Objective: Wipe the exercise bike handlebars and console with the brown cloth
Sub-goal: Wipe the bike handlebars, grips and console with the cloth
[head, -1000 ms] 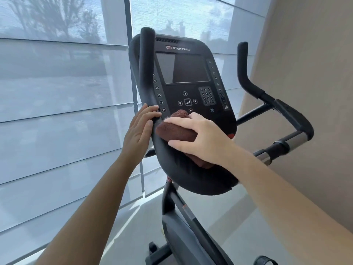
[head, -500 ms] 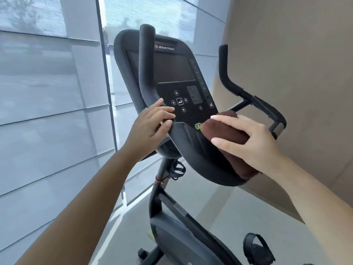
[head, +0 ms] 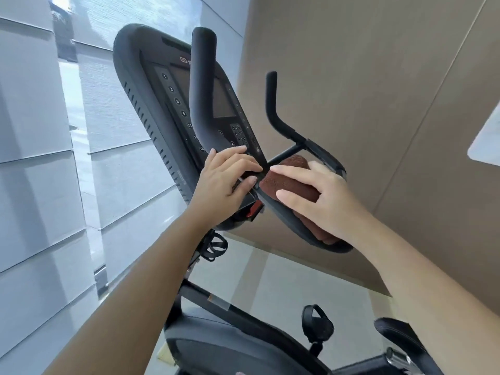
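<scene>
brown cloth (head: 290,182) lies folded on the black handlebar loop (head: 284,216), at 4 o'clock of the console (head: 162,104). right hand (head: 322,196) presses it, fingers straight and spread. left hand (head: 224,185), at the cloth's 9 o'clock, pinches the console's lower corner. pedal (head: 318,324) at 6 o'clock.

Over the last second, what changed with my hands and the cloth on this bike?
Your right hand slid the brown cloth rightward along the lower handlebar, from beneath the console's left side to past its right corner. Your left hand stayed holding the handlebar beside the console, and the right hand stayed pressed on the cloth.
</scene>
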The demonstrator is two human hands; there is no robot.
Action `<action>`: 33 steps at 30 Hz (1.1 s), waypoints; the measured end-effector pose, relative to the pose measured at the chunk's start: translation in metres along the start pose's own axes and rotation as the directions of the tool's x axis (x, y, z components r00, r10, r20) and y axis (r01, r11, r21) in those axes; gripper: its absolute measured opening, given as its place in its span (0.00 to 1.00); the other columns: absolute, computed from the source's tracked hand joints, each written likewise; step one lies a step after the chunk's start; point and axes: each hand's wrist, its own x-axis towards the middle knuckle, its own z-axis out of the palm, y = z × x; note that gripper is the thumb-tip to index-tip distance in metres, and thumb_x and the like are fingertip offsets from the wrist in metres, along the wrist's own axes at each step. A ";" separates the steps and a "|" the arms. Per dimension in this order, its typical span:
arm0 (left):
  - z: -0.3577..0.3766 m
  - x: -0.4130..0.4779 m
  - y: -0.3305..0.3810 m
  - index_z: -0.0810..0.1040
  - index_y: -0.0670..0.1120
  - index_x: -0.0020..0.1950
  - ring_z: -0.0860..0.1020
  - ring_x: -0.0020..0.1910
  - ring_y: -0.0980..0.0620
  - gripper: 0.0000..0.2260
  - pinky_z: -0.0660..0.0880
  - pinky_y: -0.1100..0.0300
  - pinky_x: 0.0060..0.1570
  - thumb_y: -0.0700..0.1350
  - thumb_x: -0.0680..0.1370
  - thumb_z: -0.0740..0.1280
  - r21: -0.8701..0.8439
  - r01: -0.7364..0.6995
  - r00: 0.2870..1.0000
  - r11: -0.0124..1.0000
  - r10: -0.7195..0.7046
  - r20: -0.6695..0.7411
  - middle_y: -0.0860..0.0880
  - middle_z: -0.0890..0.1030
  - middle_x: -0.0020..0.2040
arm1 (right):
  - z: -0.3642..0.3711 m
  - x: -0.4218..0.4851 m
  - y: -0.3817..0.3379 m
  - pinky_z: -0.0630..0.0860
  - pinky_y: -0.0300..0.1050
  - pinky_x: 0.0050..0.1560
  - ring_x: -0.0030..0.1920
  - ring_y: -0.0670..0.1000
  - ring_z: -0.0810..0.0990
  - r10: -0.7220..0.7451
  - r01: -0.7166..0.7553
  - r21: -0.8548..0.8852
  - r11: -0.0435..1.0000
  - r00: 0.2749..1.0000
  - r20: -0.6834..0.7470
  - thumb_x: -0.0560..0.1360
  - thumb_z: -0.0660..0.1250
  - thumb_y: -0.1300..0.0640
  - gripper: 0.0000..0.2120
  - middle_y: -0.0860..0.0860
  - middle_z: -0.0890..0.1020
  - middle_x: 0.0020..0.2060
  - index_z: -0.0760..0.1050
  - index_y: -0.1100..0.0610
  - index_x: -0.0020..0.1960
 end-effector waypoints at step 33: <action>0.024 -0.003 -0.010 0.79 0.44 0.53 0.69 0.64 0.47 0.08 0.53 0.44 0.66 0.43 0.77 0.64 -0.206 -0.091 0.994 0.974 0.075 -0.084 0.50 0.80 0.54 | 0.014 -0.051 -0.038 0.77 0.50 0.45 0.49 0.58 0.75 -0.138 0.074 -0.563 0.823 0.988 -0.073 0.67 0.74 0.54 0.19 0.59 0.74 0.50 0.79 0.51 0.57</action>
